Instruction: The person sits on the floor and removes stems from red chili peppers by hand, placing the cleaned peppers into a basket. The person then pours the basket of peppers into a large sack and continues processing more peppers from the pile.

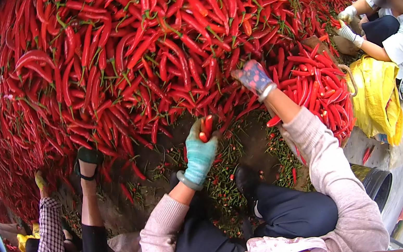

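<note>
My left hand, in a turquoise knit glove with a dirty palm, is closed around a few red chili peppers; their pale, stemless ends face up. My right hand, in a dark glove with a red pattern, reaches down to the near edge of a large heap of red chili peppers with green stems. Its fingertips are partly hidden, so I cannot see whether they grip a pepper. Just right of that hand, a container holds many stemless peppers; my right forearm crosses its near side.
Green stem scraps litter the ground between my feet. A yellow sack and a black bucket stand to the right. A gloved person sits at the heap's right; another, in a checkered sleeve, sits close on my left.
</note>
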Action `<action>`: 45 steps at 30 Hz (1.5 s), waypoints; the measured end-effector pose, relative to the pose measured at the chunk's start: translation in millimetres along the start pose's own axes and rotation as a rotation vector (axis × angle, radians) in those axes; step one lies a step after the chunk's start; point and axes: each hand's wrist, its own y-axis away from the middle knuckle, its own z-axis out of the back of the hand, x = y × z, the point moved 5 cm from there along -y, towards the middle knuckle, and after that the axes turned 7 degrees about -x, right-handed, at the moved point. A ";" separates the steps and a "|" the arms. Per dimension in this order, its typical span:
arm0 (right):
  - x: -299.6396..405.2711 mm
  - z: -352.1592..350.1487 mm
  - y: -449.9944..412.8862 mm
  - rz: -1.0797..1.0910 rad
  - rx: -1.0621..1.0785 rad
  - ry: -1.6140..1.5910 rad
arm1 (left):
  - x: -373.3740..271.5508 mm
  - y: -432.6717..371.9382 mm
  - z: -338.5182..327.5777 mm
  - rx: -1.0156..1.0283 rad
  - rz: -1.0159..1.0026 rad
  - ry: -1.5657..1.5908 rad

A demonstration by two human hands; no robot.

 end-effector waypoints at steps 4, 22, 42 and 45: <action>21.0 4.1 29.0 0.287 -0.176 0.317 | 11.2 -2.6 -3.7 -0.059 0.057 0.097; 54.1 -47.9 133.4 0.439 0.640 -0.586 | -6.6 -1.5 2.8 -0.096 0.393 0.686; 67.3 -7.2 86.9 0.827 -0.297 0.337 | -36.2 7.9 9.5 -0.233 -0.580 -0.452; 58.3 -27.7 115.1 0.830 -0.002 0.203 | 2.0 3.6 -13.5 0.118 0.169 -0.048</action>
